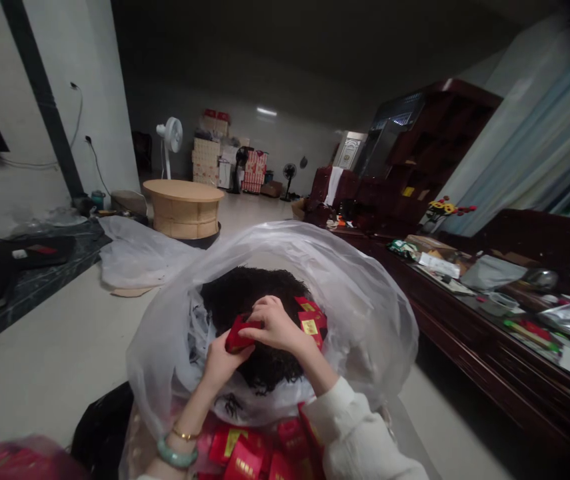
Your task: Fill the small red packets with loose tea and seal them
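Observation:
A small red packet [237, 335] is held between both hands, above a heap of dark, curly, shredded-looking material [255, 283] inside a large clear plastic bag [365, 293]. My left hand [222, 360] grips the packet from below and the left. My right hand [272, 323] reaches over its top, thumb along the near side and fingers curled; whether it holds some of the dark material is hidden. Several red packets with yellow labels [311, 325] lie at the right of the heap. More red packets [245, 460] are piled at the bag's near side, below my wrists.
A round wooden table [183, 191] stands ahead to the left, with a white fan [171, 137] behind it. On the right runs a long dark wooden bench [465, 347] covered with papers and bags. Stacked boxes [206, 160] stand at the back. A black bag [102, 427] sits at lower left.

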